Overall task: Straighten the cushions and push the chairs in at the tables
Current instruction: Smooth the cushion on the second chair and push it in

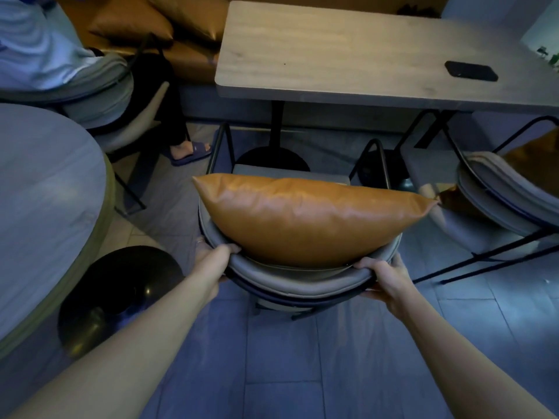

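Gripping the curved grey backrest of the chair (298,281) with both hands: left hand (213,257) wrapped over the rim's left end, thumb on top beside the cushion's lower corner; right hand (384,275) clasped on the rim's right end, fingers (364,264) curled over the padded edge; both closed on the backrest, not on the cushion. Leaning upright against the inside of that backrest, a tan leather cushion (308,216), corners sticking out past both sides of the chair. Just ahead of the seat, a wooden surface (332,52) on a black pedestal, the chair's front legs near its base but the seat not yet under the top. Lying flat near the far right of that surface, a dark phone (471,71). Off to the right, a 2nd chair (499,189) of the same kind; beyond the surface, 2 tan cushions (157,22) on a bench; at left, a seated person (45,49) and a round grey surface (42,192).
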{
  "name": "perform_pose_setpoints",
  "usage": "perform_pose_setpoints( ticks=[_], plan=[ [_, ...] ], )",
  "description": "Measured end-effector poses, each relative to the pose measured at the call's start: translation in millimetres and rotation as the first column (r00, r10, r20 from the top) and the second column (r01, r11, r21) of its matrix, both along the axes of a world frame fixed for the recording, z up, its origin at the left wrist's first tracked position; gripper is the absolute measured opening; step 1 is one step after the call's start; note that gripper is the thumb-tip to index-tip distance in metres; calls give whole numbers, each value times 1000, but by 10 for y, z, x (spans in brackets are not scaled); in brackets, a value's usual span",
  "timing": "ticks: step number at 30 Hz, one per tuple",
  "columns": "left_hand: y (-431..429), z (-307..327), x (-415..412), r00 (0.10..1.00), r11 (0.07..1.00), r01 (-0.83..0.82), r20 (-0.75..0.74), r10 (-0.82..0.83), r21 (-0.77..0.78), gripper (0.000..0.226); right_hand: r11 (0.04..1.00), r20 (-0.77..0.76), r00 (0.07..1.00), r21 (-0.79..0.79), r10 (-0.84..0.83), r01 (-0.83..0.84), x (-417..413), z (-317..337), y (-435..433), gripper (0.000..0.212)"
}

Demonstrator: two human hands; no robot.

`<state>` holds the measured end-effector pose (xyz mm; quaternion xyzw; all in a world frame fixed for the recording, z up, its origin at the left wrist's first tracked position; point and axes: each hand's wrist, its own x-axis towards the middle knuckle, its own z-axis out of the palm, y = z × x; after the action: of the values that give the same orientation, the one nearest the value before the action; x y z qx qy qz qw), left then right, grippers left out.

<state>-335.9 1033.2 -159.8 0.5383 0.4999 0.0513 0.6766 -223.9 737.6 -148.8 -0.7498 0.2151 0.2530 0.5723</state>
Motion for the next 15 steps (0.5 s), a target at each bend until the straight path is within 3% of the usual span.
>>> perform_pose_setpoints(
  ticks=[6,12,15],
  plan=[
    [17,-34,231,999,999,29,-14,-30,-27,104,999,9,999,-18,33,-33,395,-26,26,60],
    [146,-122,442,999,999,46,-8,-46,-20,113,995,19,998,-83,56,-54,621,-127,109,64],
    [219,-250,502,998,998,62,-22,-62,-3,122,991,59,997,-125,58,-50,621,-106,184,82]
  ],
)
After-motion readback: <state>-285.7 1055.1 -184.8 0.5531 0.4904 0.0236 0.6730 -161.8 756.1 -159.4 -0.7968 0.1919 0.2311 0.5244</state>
